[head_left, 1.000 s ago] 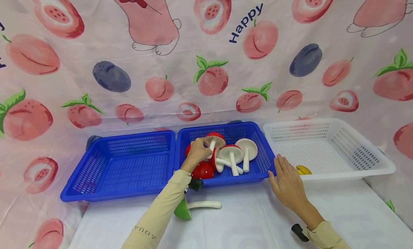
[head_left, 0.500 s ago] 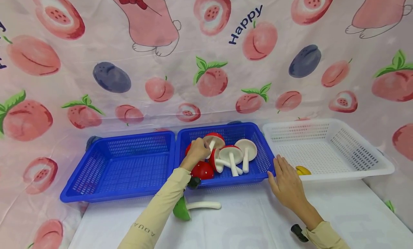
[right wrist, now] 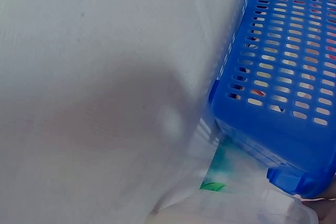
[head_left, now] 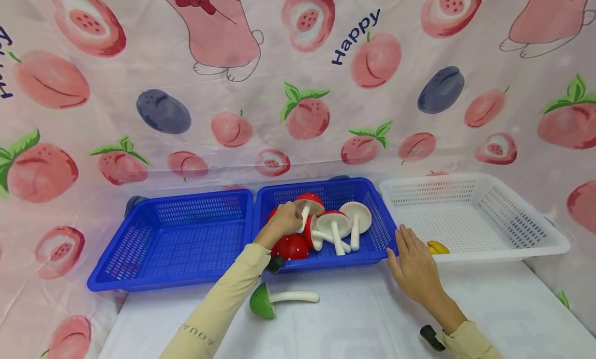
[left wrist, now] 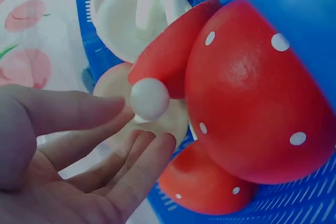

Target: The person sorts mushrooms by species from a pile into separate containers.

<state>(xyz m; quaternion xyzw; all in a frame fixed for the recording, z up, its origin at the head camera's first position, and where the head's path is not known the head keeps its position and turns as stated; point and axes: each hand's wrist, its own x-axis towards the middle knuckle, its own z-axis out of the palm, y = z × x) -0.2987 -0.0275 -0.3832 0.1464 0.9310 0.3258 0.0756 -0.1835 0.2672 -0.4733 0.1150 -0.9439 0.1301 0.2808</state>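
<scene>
My left hand (head_left: 285, 220) is inside the middle blue basket (head_left: 326, 263), beside the white stem (left wrist: 149, 99) of an upturned red-capped toy mushroom (head_left: 309, 205). In the left wrist view its fingers are extended, with thumb and index tips right at the stem's rounded end, not wrapped round it. Another red cap (left wrist: 252, 93) with white dots lies close by. Several more red mushrooms, stems up or sideways, share the basket. My right hand (head_left: 414, 266) rests with straight fingers at the basket's right front corner, against the white basket (head_left: 507, 253).
An empty-looking blue basket (head_left: 186, 240) stands at the left. A green-capped toy mushroom (head_left: 263, 301) lies on the white cloth in front. One yellow thing (head_left: 437, 247) sits in the white basket's front corner. A fruit-print curtain (head_left: 298, 90) hangs behind.
My left hand has shifted slightly down and left, and its forearm has swung left. The mushrooms stay where they were. My right hand has hardly moved.
</scene>
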